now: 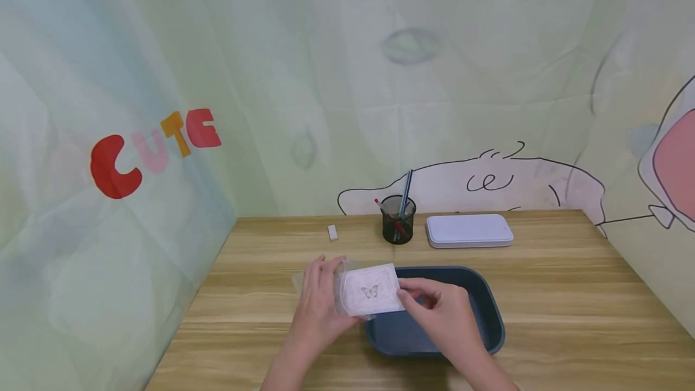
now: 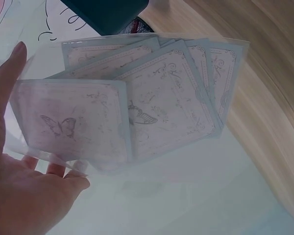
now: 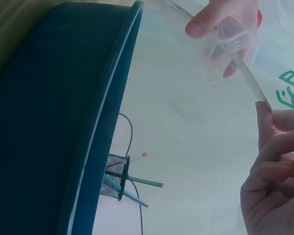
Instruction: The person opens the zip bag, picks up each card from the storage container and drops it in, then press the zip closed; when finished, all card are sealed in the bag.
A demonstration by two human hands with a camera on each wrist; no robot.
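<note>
My left hand (image 1: pixel 317 303) grips a clear plastic bag (image 2: pixel 186 147) between thumb and fingers. In the left wrist view several pale cards (image 2: pixel 78 120) with grey edges and butterfly prints lie fanned behind the film. Facing the head camera is a white card (image 1: pixel 358 306) with a small butterfly, its right part bare of film. My right hand (image 1: pixel 441 312) pinches that right edge between thumb and index finger. Seen from the right wrist, the card stack (image 3: pixel 250 81) is edge-on, running from the bag to my right fingertips (image 3: pixel 264 115).
Below the hands stands a dark blue tray (image 1: pixel 496 318) on the wooden table (image 1: pixel 570 306). Behind it are a black mesh pen cup (image 1: pixel 398 231) with pens, a white flat case (image 1: pixel 469 231) and a small white eraser-like block (image 1: pixel 333 233). A printed curtain (image 1: pixel 326 77) hangs behind the table.
</note>
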